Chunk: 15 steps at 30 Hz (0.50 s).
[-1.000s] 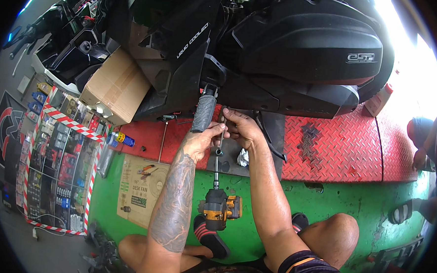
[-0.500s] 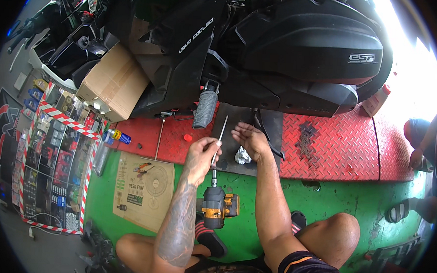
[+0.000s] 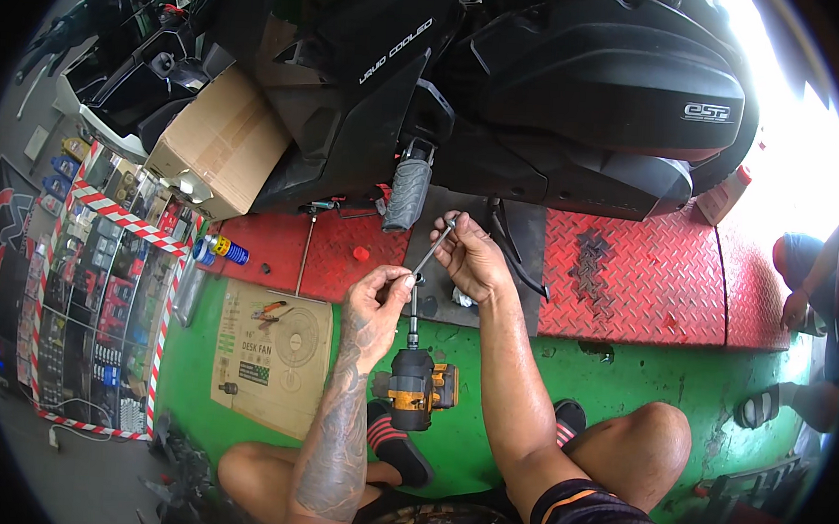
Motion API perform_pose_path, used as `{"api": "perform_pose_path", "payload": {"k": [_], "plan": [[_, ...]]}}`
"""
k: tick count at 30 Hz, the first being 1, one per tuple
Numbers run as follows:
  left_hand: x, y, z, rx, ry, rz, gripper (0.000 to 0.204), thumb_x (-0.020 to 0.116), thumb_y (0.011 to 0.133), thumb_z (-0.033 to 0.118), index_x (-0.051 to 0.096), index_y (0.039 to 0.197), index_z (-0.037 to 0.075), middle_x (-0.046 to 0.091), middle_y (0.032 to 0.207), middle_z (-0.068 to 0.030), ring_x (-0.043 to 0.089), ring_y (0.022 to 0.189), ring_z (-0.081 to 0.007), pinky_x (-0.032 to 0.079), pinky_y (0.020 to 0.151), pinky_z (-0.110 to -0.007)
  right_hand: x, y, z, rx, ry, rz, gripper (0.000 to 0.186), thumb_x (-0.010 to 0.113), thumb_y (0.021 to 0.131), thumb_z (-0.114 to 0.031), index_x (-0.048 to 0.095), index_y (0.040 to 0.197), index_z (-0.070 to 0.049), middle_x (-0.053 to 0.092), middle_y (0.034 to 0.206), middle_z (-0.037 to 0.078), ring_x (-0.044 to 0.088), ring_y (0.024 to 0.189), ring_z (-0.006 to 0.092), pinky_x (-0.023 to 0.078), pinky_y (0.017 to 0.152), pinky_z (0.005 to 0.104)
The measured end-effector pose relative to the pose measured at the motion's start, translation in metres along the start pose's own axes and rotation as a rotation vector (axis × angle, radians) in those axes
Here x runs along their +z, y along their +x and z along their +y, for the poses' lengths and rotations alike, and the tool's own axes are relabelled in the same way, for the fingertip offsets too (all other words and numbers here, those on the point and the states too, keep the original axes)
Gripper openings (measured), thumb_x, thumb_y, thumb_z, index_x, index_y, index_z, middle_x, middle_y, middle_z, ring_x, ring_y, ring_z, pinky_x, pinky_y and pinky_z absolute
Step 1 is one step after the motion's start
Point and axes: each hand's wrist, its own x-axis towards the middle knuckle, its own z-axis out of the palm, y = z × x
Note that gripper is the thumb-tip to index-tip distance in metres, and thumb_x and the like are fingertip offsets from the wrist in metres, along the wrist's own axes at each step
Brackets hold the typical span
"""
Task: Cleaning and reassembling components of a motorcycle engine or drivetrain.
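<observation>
My left hand point(image 3: 377, 298) pinches the lower end of a thin metal rod point(image 3: 433, 250), beside the socket tip of an extension point(image 3: 414, 311) on a yellow and black impact driver point(image 3: 411, 389). The fingers of my right hand point(image 3: 469, 258) are closed on the rod's upper end. The driver stands below my hands, between my forearms. Just above them is the grey footpeg point(image 3: 406, 194) of a black scooter point(image 3: 599, 101). A crumpled silver-white piece point(image 3: 461, 298) is partly hidden behind my right hand on a dark mat point(image 3: 526, 220).
Red tread-plate platform point(image 3: 646, 283), black stand point(image 3: 524, 267). To the left: cardboard box point(image 3: 219, 142), glass display case point(image 3: 104, 302), spray can point(image 3: 227, 250), T-handle tool point(image 3: 306, 256), cardboard sheet with pliers point(image 3: 252, 386). Another person's legs and hand point(image 3: 796, 310) show at the far right.
My right hand, apart from the rod half a second ago, has risen and closed on its upper end. The rod now tilts further right; my left hand stays at its lower end.
</observation>
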Motion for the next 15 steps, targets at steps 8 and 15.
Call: {"api": "perform_pose_path", "payload": {"k": [8,15], "plan": [[-0.007,-0.003,-0.001,-0.112,-0.103,0.012,0.013,0.066,0.097,0.019,0.066,0.1,0.007,0.057,0.074,0.0059,0.039,0.054,0.0013,0.027,0.045,-0.017,0.01,-0.004,-0.011,-0.003,-0.235,-0.013,0.028,0.061,0.098,-0.022,0.063,0.115,-0.001,0.069,0.107,0.01,0.07,0.09,0.0166,0.062,0.079,0.0293],[-0.006,-0.006,0.005,0.002,-0.045,0.041,0.012,0.063,0.098,0.017,0.066,0.1,0.005,0.056,0.074,0.0054,0.041,0.055,0.0003,0.029,0.046,-0.017,0.018,-0.006,-0.02,0.05,-0.354,-0.028,0.027,0.061,0.099,-0.02,0.064,0.116,0.002,0.07,0.105,0.01,0.07,0.09,0.0165,0.061,0.08,0.0282]]}}
